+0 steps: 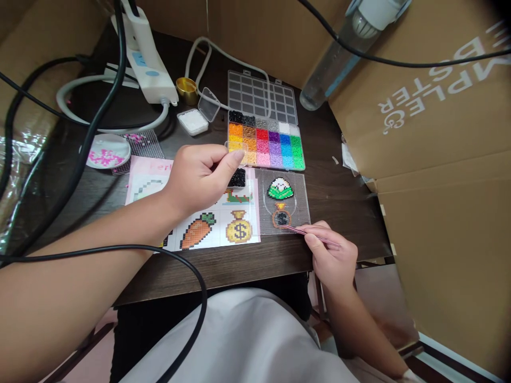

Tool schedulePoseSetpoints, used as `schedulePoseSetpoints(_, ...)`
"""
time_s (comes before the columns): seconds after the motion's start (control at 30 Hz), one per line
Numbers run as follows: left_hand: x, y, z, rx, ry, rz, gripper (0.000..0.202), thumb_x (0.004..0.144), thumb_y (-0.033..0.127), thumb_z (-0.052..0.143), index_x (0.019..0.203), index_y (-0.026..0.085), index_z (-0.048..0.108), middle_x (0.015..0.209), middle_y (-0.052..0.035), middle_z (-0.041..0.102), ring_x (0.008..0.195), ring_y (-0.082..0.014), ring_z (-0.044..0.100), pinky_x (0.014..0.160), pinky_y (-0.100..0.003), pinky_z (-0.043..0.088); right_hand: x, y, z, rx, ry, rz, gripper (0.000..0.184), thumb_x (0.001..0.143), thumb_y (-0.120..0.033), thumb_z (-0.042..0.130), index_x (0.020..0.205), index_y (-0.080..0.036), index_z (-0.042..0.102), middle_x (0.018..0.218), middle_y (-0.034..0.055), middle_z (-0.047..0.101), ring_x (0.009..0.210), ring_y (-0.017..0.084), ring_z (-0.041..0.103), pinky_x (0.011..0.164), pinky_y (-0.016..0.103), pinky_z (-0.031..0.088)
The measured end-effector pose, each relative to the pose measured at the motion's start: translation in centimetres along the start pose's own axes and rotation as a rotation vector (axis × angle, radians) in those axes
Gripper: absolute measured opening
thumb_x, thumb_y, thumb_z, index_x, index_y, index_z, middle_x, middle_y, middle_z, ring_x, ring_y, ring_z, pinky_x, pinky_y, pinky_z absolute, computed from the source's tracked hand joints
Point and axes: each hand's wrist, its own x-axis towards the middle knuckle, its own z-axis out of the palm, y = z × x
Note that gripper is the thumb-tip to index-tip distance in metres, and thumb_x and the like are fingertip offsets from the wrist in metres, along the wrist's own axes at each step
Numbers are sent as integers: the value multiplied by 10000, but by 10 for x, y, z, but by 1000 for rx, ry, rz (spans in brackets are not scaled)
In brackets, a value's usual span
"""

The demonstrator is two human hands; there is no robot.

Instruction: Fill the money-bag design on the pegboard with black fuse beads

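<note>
My left hand [202, 175] is closed, thumb and fingers pinching the clear lid [236, 150] of a small box. Just below it is the box of black beads [238, 178], partly hidden by the hand. My right hand [332, 252] grips pink tweezers [315, 234], their tips at the lower bead figure on the clear pegboard [300, 199]. That figure is a money bag [281, 217] with a yellow top, an orange-brown outline and dark beads inside. Above it on the board sits a finished-looking green and white bead figure [280, 188]. The printed pattern sheet [213, 234] lies under my left hand, showing a carrot and a money bag.
Behind the sheet stands an open bead case [265, 143] with many colours. A white bead box [192, 122], gold cup [187, 90] and dish of pink beads [106, 151] are at the back left. A power strip [149, 64], black cables and cardboard walls [451, 213] surround the table.
</note>
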Motion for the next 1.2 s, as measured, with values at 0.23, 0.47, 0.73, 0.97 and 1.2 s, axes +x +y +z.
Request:
schedulePoseSetpoints(0.23,0,2,0,-3,1,-21,512,875,345,561,507,185,243,488,19,211,485,-110,215,444,-316,169,-1,2,0,1,32,5,198,855,-117,657,907,-263,779,861,34,770,824,188,675,718,361,554)
schedulePoseSetpoints(0.47,0,3,0,1,-1,-36,509,870,350,557,501,184,247,481,20,209,484,-110,214,455,-319,176,-1,2,0,11,24,2,207,850,-108,658,899,-267,780,863,28,771,823,182,673,741,365,558)
schedulePoseSetpoints(0.73,-1,2,0,2,0,-25,505,875,342,556,503,185,253,491,19,209,486,-110,218,453,-315,173,-1,3,0,-12,57,-12,169,838,-139,670,885,-264,774,846,35,769,810,197,683,711,379,565)
schedulePoseSetpoints(0.97,-1,2,0,10,-8,-36,509,874,359,552,498,187,256,483,20,215,482,-109,223,459,-321,176,0,4,2,26,80,-6,161,841,-144,671,867,-261,779,830,37,769,792,191,677,692,359,552)
schedulePoseSetpoints(1.2,-1,2,0,10,-13,-38,507,885,362,543,499,189,264,486,20,216,481,-109,227,461,-323,175,1,9,1,117,151,10,148,826,-156,687,864,-264,783,817,36,766,792,194,673,707,367,540)
